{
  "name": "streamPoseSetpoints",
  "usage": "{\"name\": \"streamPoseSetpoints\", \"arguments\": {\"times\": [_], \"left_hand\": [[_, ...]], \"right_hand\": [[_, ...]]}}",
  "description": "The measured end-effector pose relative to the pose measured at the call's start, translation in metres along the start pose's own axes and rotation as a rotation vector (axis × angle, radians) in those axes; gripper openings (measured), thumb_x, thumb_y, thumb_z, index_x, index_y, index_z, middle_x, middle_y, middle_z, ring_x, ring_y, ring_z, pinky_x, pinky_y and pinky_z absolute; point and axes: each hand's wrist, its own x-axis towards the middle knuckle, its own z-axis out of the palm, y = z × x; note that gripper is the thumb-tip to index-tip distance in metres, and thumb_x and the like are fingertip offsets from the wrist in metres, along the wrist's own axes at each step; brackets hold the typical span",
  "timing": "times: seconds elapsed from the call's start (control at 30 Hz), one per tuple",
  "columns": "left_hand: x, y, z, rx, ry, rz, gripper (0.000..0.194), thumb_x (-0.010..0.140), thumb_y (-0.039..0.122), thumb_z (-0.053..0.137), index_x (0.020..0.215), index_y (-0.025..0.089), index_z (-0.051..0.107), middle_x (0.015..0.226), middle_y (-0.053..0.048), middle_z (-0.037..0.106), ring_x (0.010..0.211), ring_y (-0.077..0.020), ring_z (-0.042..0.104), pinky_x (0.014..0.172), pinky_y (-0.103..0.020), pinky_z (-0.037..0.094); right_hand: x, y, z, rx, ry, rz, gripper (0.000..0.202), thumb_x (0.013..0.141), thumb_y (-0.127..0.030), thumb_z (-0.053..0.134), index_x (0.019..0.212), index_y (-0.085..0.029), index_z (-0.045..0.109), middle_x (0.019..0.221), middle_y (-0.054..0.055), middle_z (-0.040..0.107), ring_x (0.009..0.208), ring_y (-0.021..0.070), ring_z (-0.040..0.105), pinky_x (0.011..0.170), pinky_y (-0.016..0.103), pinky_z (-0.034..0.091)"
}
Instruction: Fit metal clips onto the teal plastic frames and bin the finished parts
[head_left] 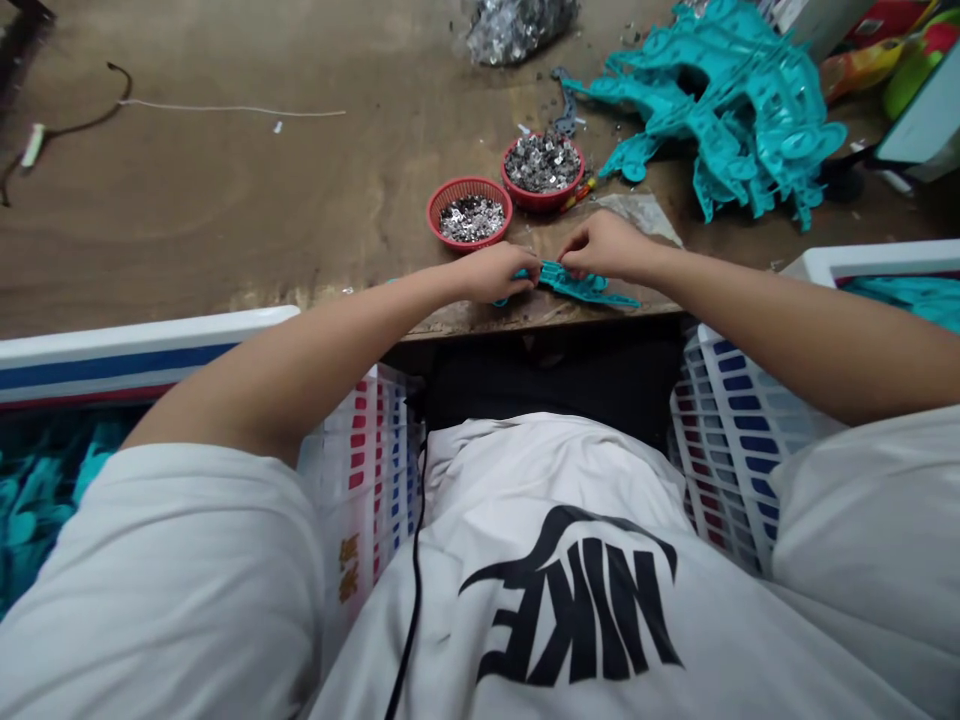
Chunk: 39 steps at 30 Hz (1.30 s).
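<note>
A teal moulded plastic part (pixel 592 287) lies at the front edge of the wooden table, between my two hands. My left hand (pixel 501 272) is closed on its left end, fingers curled over it. Above the middle of the part, my right hand (pixel 604 245) has its thumb and fingers pinched together close to the surface. Whatever sits in that pinch is too small to make out. Just beyond the hands stand two red baskets, a nearer one (pixel 433 212) and a farther one (pixel 577 185), both holding small shiny metal pieces.
A heap of teal parts (pixel 739 110) covers the table's back right. A clear bag of metal pieces (pixel 517 28) lies at the back. Plastic crates (pixel 375 450) with teal parts flank me, another crate (pixel 739 430) at right. A thin cord (pixel 232 108) lies at left.
</note>
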Motion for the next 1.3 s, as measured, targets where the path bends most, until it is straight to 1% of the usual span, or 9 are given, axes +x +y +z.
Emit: {"name": "streamPoseSetpoints", "arguments": {"times": [0.23,0.37,0.5,0.6,0.7,0.83,0.97,1.13,1.3], "left_hand": [[0.009,0.001,0.001,-0.044,-0.004,-0.017,0.030,0.114,0.020,0.071,0.133,0.017,0.093,0.147,-0.013,0.089,0.141,-0.0315,0.082,0.127,-0.035,0.056],[0.001,0.028,-0.010,-0.225,0.008,-0.037,0.022,0.107,0.007,0.073,0.114,0.013,0.093,0.132,-0.018,0.092,0.120,-0.0320,0.084,0.119,-0.040,0.059],[-0.005,0.053,-0.036,-0.277,0.113,-0.085,0.025,0.099,-0.003,0.081,0.095,0.019,0.092,0.115,-0.010,0.094,0.109,-0.0276,0.086,0.106,-0.033,0.063],[0.000,0.047,-0.049,-0.298,0.191,-0.089,0.033,0.098,-0.010,0.080,0.090,0.021,0.089,0.118,-0.007,0.095,0.119,-0.0249,0.088,0.110,-0.029,0.064],[0.007,0.036,-0.049,-0.458,0.310,-0.049,0.037,0.099,-0.008,0.081,0.079,0.022,0.082,0.106,-0.007,0.090,0.109,-0.0278,0.087,0.109,-0.036,0.066],[0.017,0.031,-0.040,-0.711,0.448,-0.057,0.036,0.098,-0.003,0.088,0.073,0.023,0.082,0.091,-0.004,0.084,0.093,-0.0272,0.080,0.100,-0.039,0.064],[0.021,0.038,-0.031,-0.880,0.433,-0.127,0.028,0.098,-0.001,0.090,0.079,0.021,0.086,0.080,0.000,0.081,0.083,-0.0205,0.077,0.092,-0.033,0.063],[0.021,0.046,-0.022,-1.012,0.466,-0.189,0.022,0.099,-0.001,0.094,0.090,0.016,0.084,0.086,0.000,0.083,0.087,-0.0161,0.083,0.092,-0.028,0.069],[0.016,0.049,-0.021,-1.208,0.476,-0.231,0.028,0.095,-0.009,0.095,0.091,0.015,0.082,0.088,0.000,0.084,0.086,-0.0141,0.082,0.098,-0.030,0.072]], "right_hand": [[-0.001,-0.004,0.004,-0.178,0.091,-0.059,0.020,0.108,-0.037,0.091,0.115,-0.018,0.095,0.095,0.011,0.091,0.104,0.0364,0.089,0.104,0.043,0.073],[-0.020,-0.024,0.009,-0.368,0.090,-0.195,0.016,0.100,-0.032,0.079,0.089,-0.023,0.086,0.099,0.016,0.093,0.101,0.0380,0.089,0.094,0.042,0.069],[-0.028,-0.018,0.002,-0.349,0.171,-0.145,0.023,0.091,-0.048,0.068,0.087,-0.032,0.083,0.103,0.021,0.094,0.103,0.0539,0.093,0.090,0.059,0.072],[-0.015,-0.003,-0.001,-0.284,0.150,-0.221,0.027,0.091,-0.060,0.066,0.078,-0.043,0.081,0.100,0.019,0.093,0.105,0.0645,0.092,0.094,0.076,0.072],[-0.013,-0.004,-0.001,-0.229,0.154,-0.272,0.028,0.089,-0.066,0.068,0.069,-0.050,0.077,0.097,0.017,0.092,0.102,0.0684,0.090,0.095,0.085,0.070],[-0.028,-0.026,-0.006,-0.098,0.270,-0.269,0.019,0.094,-0.071,0.076,0.088,-0.057,0.087,0.104,0.011,0.094,0.108,0.0660,0.090,0.096,0.083,0.071],[-0.039,-0.044,-0.011,-0.054,0.375,-0.266,0.022,0.097,-0.069,0.075,0.091,-0.052,0.089,0.114,0.009,0.097,0.118,0.0643,0.092,0.100,0.080,0.073],[-0.036,-0.037,-0.012,-0.103,0.449,-0.289,0.034,0.093,-0.066,0.072,0.094,-0.038,0.092,0.116,0.016,0.097,0.114,0.0589,0.095,0.100,0.071,0.076],[-0.030,-0.027,-0.018,-0.160,0.435,-0.297,0.040,0.095,-0.066,0.066,0.098,-0.036,0.093,0.112,0.016,0.097,0.109,0.0555,0.095,0.095,0.066,0.074]]}}
